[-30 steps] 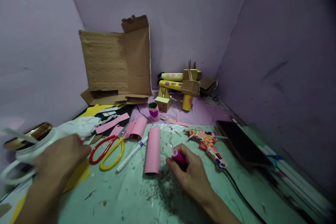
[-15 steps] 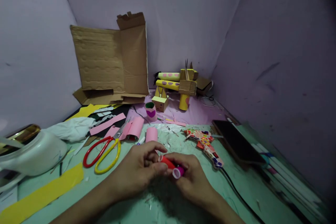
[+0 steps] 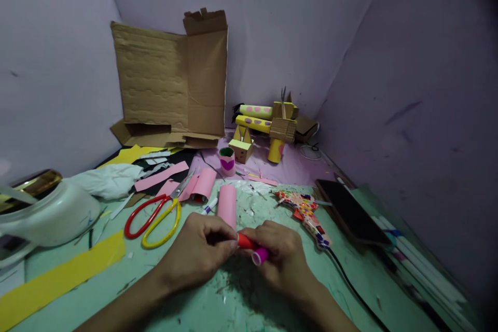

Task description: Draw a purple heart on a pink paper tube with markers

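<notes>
My right hand (image 3: 282, 254) is closed around a red marker cap (image 3: 246, 241) and a purple marker cap (image 3: 260, 256), whose pale open end faces me. Thumb and fingertips of my left hand (image 3: 206, 244) pinch at the near end of the red cap. Whether a pen body sits inside the red cap is hidden by my fingers. Just beyond my hands is a pink paper-covered tube (image 3: 227, 205). A white marker with a purple band (image 3: 210, 206) lies beside it. Scissors with one red and one yellow handle (image 3: 161, 218) rest left of my left hand.
A patterned glue gun (image 3: 305, 212) with a black cord lies right, near a phone (image 3: 352, 212) and several markers (image 3: 420, 259). Cardboard (image 3: 171, 83), yellow animal figures (image 3: 268, 122) and a pink cup (image 3: 227, 162) stand behind. At left are a white pot (image 3: 58, 223) and yellow paper (image 3: 66, 280).
My left fingers have shifted from over the caps to the red cap's end. More of the pink tube shows behind my hands. The view has shifted slightly.
</notes>
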Action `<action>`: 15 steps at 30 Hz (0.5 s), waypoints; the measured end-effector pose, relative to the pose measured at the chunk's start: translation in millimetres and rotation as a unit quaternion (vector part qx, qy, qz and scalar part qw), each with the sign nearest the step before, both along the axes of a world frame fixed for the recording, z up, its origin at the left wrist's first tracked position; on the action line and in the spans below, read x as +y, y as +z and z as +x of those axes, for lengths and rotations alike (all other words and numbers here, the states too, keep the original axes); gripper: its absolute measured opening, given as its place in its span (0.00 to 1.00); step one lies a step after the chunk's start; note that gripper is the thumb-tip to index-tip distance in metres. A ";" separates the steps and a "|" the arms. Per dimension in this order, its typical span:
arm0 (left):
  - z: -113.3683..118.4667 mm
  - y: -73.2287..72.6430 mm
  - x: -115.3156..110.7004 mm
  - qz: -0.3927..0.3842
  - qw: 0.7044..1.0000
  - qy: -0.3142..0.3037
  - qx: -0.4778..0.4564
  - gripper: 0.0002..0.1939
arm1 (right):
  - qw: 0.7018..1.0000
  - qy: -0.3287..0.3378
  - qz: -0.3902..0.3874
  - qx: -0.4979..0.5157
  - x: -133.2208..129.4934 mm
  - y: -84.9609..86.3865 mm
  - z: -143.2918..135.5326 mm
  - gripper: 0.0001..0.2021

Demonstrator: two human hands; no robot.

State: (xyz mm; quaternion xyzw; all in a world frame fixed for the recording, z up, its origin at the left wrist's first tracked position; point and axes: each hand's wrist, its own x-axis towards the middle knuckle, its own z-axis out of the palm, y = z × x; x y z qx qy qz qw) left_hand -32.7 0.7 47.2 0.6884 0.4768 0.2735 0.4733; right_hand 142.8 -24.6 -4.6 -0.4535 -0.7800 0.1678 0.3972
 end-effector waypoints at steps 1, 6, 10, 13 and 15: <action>0.1 -0.9 0.4 -0.016 1.000 0.003 0.004 0.07 | 1.000 0.001 0.009 -0.016 -0.2 0.1 0.2 0.10; -0.8 -3.1 3.7 -0.144 0.990 0.007 0.000 0.05 | 0.998 0.027 0.022 -0.049 -0.7 1.5 0.7 0.12; -2.2 -1.9 6.5 -0.228 0.974 -0.010 -0.012 0.04 | 0.997 0.044 0.022 -0.065 -1.5 2.5 0.2 0.12; -2.8 -3.2 8.0 -0.248 0.969 -0.015 -0.010 0.03 | 0.996 0.054 0.021 -0.070 -1.9 1.6 -0.5 0.12; -2.3 -4.5 8.6 -0.246 0.969 -0.017 -0.005 0.03 | 0.996 0.060 0.028 -0.061 -1.8 -0.2 -0.7 0.12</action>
